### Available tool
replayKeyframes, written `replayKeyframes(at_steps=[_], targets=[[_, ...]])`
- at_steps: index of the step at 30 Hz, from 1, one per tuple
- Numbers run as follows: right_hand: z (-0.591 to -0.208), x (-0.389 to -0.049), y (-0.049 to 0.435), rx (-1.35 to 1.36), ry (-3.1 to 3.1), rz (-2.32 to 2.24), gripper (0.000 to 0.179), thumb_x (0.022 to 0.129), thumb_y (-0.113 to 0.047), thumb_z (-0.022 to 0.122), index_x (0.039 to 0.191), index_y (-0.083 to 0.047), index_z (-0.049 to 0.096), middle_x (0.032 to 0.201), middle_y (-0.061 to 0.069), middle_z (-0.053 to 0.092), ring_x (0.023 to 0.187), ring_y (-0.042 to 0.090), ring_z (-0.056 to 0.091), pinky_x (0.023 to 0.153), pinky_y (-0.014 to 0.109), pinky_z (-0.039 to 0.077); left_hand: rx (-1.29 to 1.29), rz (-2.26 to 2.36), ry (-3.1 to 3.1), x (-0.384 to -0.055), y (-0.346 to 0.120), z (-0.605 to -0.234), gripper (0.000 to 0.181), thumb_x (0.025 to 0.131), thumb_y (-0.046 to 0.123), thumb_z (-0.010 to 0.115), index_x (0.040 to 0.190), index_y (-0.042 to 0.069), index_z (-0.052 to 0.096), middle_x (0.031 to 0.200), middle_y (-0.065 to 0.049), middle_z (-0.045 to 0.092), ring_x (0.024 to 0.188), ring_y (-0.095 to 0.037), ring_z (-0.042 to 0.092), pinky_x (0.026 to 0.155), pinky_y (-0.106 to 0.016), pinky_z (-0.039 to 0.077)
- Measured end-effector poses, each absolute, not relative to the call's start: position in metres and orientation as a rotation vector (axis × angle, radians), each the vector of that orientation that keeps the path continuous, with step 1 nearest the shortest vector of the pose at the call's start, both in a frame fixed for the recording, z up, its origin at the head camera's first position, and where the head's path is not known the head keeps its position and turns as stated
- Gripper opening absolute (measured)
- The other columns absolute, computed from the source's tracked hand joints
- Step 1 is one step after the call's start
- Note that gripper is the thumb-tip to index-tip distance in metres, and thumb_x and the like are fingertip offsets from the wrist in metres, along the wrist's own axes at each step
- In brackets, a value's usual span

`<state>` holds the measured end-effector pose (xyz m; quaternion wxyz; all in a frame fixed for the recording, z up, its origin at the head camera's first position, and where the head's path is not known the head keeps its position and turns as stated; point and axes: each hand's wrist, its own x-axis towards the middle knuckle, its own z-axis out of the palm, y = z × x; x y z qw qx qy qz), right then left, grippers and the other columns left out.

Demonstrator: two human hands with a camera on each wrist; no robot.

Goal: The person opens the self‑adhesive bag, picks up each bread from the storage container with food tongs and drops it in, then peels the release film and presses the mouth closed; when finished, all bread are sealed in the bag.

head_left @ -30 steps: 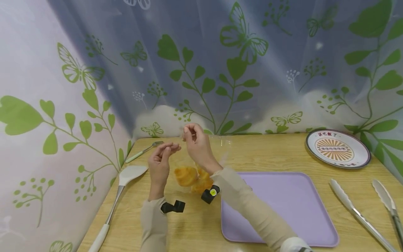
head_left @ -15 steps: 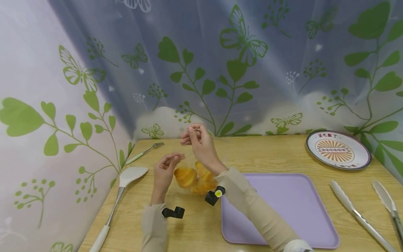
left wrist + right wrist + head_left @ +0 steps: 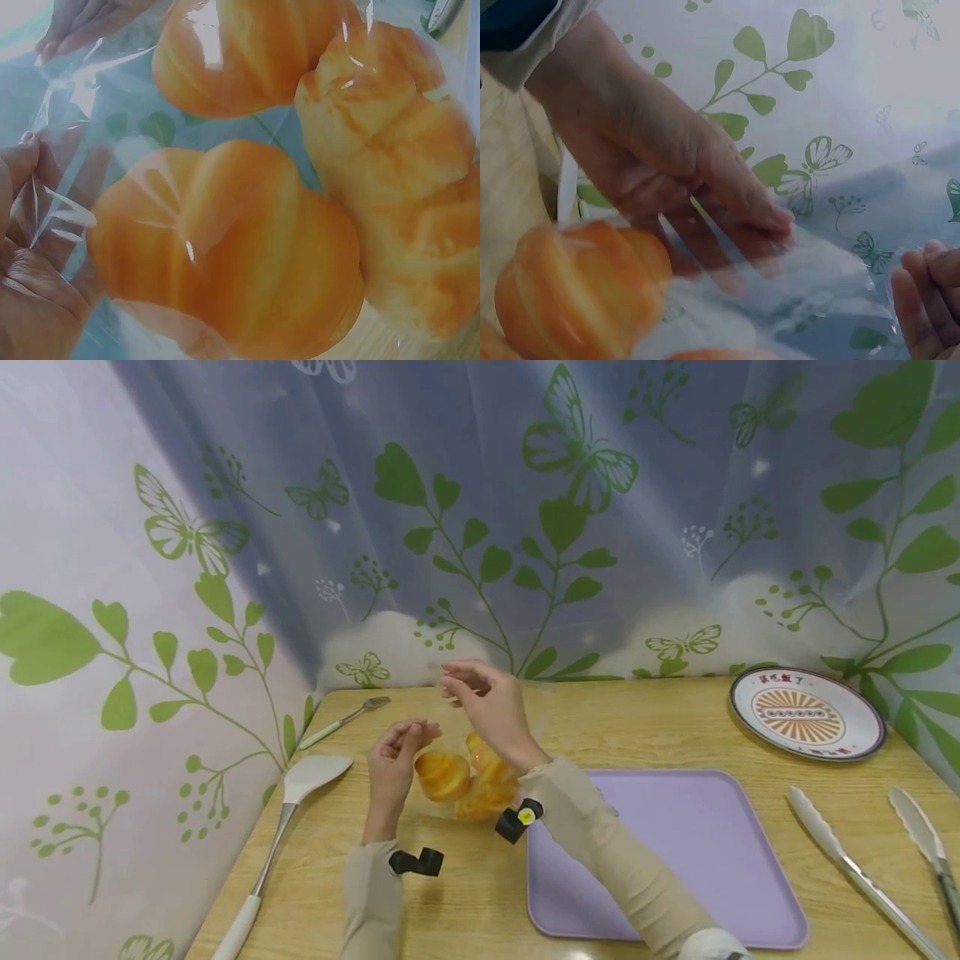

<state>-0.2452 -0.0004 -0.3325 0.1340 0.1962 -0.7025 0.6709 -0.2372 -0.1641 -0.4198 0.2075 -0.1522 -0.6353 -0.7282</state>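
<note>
A clear plastic bag (image 3: 82, 97) hangs between my two hands, with several bread pieces inside. In the left wrist view one segmented round bun (image 3: 225, 247) is nearest, a second bun (image 3: 232, 56) sits above it and a twisted bread (image 3: 390, 150) is at the right. My left hand (image 3: 390, 772) pinches the bag's edge between thumb and fingers. Slightly higher and to the right, my right hand (image 3: 491, 710) grips the opposite side of the bag's film, its fingers curled. Part of the bread is hidden behind the right wrist in the head view.
A purple tray (image 3: 667, 852) lies right of the bag. Tongs (image 3: 847, 868) lie at the far right, and a plate (image 3: 806, 714) leans near the back right. A white spatula (image 3: 307, 774) and a small fork (image 3: 341, 724) lie at the left. The curtain (image 3: 480, 527) borders the table.
My left hand has moved a little right and down. The right hand has turned and shifted slightly right, and its wrist covers less of the bread.
</note>
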Motion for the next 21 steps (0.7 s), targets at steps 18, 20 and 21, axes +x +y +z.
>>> replayKeyframes(at_steps=[18, 20, 21], targets=[[-0.333, -0.269, 0.092, 0.314, -1.952, 1.710, 0.023, 0.091, -0.020, 0.071, 0.101, 0.000, 0.068, 0.087, 0.011, 0.071, 0.072, 0.007, 0.064, 0.067, 0.017, 0.053, -0.039, -2.210, -1.601, -0.254, -0.170, -0.416, 0.020, 0.101, 0.021, 0.053, 0.096, 0.008, 0.068, 0.082, 0.011, 0.073, 0.076, -0.003, 0.070, 0.079, -0.019, 0.057], [-0.331, -0.272, 0.105, 0.279, -1.943, 1.702, 0.024, 0.091, -0.022, 0.070, 0.101, 0.000, 0.068, 0.085, 0.001, 0.069, 0.074, 0.008, 0.065, 0.069, 0.017, 0.054, -0.026, -2.216, -1.559, -0.258, -0.170, -0.415, 0.020, 0.101, 0.022, 0.054, 0.095, 0.008, 0.067, 0.080, 0.010, 0.072, 0.075, -0.004, 0.069, 0.079, -0.019, 0.057], [-0.329, -0.274, 0.111, 0.264, -1.934, 1.702, 0.024, 0.091, -0.022, 0.070, 0.101, 0.000, 0.067, 0.083, -0.005, 0.068, 0.075, 0.010, 0.065, 0.069, 0.017, 0.054, -0.023, -2.210, -1.543, -0.260, -0.169, -0.415, 0.020, 0.100, 0.023, 0.054, 0.094, 0.010, 0.068, 0.080, 0.011, 0.072, 0.074, -0.003, 0.068, 0.079, -0.019, 0.057]])
